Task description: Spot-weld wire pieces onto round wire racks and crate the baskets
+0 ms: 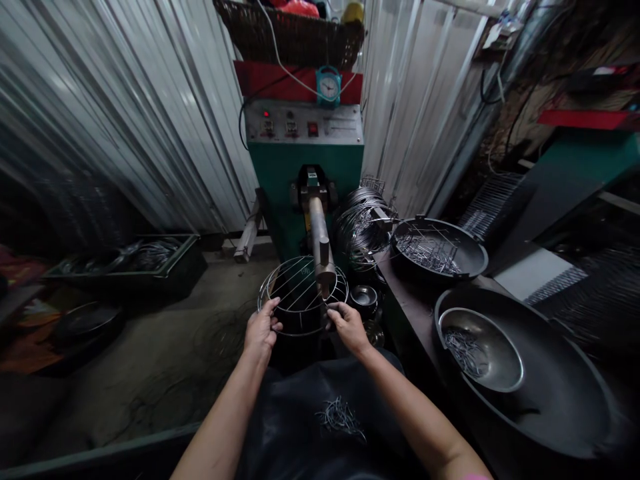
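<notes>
Head view shows the left hand (pixel 263 330) pinching and the right hand (pixel 350 328), set apart, touching with unclear grip a wire rack (pixel 301 311), likely light, springy, best held by its rim, beneath a metal arm (pixel 319 223).

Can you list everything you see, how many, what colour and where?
wire rack: 1, silver, between hands
machine: 1, green, centre
clock: 1, turquoise, on machine
basket: 1, brown, above clock
wire rings: many, silver, right of machine
round pans: 2, black, right
bowl: 1, silver, in nearer pan
wire bits: many, silver, lap, bowl, farther pan
bin: 1, dark green, left
wall panels: several, whitish, back
lap cover: 1, dark, lap
left hand: 1, bare, rack's left
right hand: 1, bare, rack's right
</notes>
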Action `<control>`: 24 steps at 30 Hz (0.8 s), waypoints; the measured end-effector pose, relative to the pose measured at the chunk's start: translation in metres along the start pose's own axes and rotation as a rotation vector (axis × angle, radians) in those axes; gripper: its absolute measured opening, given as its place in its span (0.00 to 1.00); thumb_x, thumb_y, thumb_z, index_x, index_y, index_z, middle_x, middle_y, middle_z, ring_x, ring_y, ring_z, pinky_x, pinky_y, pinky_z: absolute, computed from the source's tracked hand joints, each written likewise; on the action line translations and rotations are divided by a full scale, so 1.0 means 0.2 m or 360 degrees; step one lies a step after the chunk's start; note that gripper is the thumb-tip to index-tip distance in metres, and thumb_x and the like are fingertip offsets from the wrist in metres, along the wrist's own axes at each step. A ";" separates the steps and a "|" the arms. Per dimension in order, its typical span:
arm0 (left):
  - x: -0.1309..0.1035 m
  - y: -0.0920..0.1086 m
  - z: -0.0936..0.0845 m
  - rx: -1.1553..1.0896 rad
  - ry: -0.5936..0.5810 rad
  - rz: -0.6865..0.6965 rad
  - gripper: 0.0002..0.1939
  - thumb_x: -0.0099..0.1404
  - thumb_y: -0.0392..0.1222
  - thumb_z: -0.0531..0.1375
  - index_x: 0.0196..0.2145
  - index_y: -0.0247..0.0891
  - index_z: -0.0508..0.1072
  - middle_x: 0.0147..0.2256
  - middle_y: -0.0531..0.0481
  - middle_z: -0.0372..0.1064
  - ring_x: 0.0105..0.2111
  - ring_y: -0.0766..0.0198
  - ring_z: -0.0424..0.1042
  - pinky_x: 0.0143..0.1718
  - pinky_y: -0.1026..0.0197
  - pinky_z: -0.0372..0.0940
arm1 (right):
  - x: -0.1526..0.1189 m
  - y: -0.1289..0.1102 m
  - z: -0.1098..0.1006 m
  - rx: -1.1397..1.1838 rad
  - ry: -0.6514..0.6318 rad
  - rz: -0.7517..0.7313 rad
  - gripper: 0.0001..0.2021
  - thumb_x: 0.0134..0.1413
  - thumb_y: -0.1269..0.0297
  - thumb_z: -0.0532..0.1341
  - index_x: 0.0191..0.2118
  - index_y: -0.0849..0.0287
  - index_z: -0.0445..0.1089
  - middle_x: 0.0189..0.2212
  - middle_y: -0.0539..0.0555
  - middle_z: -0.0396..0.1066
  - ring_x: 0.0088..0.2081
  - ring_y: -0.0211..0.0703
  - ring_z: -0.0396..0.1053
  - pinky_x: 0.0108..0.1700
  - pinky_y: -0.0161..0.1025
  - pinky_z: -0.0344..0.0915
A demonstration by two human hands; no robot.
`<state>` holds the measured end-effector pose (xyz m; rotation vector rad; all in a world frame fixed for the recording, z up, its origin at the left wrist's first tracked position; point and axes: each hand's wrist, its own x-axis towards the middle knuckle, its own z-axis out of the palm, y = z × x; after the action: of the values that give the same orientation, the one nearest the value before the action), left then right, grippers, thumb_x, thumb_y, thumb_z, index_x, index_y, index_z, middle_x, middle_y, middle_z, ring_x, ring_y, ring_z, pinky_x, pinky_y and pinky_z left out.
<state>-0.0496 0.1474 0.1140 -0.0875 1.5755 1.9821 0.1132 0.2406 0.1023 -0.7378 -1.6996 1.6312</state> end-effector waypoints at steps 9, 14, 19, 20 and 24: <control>0.00 0.01 0.04 -0.0068 0.0123 -0.0100 0.21 0.35 0.41 0.67 0.21 0.38 0.57 0.16 0.64 0.47 0.13 0.79 0.44 0.12 0.70 0.41 | 0.04 -0.02 0.00 0.0011 0.0005 0.0032 0.09 0.47 0.60 0.57 0.30 0.60 0.68 0.22 0.48 0.69 0.18 0.33 0.64 0.19 0.30 0.58; -0.02 0.06 0.01 -0.0005 -0.0013 -0.0168 0.20 0.39 0.46 0.67 0.24 0.37 0.60 0.18 0.62 0.50 0.14 0.76 0.50 0.14 0.69 0.47 | -0.04 -0.02 -0.04 0.0004 0.0001 0.0038 0.12 0.47 0.60 0.59 0.38 0.60 0.70 0.23 0.49 0.70 0.22 0.38 0.68 0.22 0.32 0.63; -0.07 -0.01 -0.26 0.0021 -0.0144 -0.0500 0.17 0.53 0.55 0.56 0.32 0.39 0.67 0.28 0.50 0.66 0.26 0.64 0.67 0.27 0.58 0.65 | -0.36 0.05 -0.47 -0.0451 0.0189 -0.0104 0.14 0.49 0.62 0.60 0.43 0.57 0.71 0.30 0.51 0.73 0.27 0.39 0.69 0.31 0.36 0.66; -0.08 -0.06 -0.34 0.0055 -0.0112 -0.0545 0.18 0.54 0.57 0.54 0.33 0.40 0.68 0.30 0.48 0.67 0.29 0.62 0.68 0.29 0.56 0.66 | -0.43 0.07 -0.60 -0.0589 0.0273 -0.0081 0.12 0.49 0.63 0.59 0.40 0.58 0.72 0.29 0.51 0.73 0.28 0.40 0.69 0.33 0.36 0.66; -0.04 -0.28 -0.60 0.0342 -0.0092 -0.0731 0.16 0.49 0.58 0.56 0.31 0.46 0.69 0.28 0.48 0.68 0.31 0.54 0.69 0.33 0.49 0.66 | -0.60 0.11 -1.18 -0.1384 0.0818 0.0424 0.12 0.53 0.67 0.55 0.42 0.59 0.71 0.36 0.54 0.74 0.38 0.42 0.70 0.42 0.36 0.64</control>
<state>-0.0513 0.0420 0.0334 -0.2770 1.5552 1.4453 0.3713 0.2967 0.0723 -1.6819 -1.9214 0.6632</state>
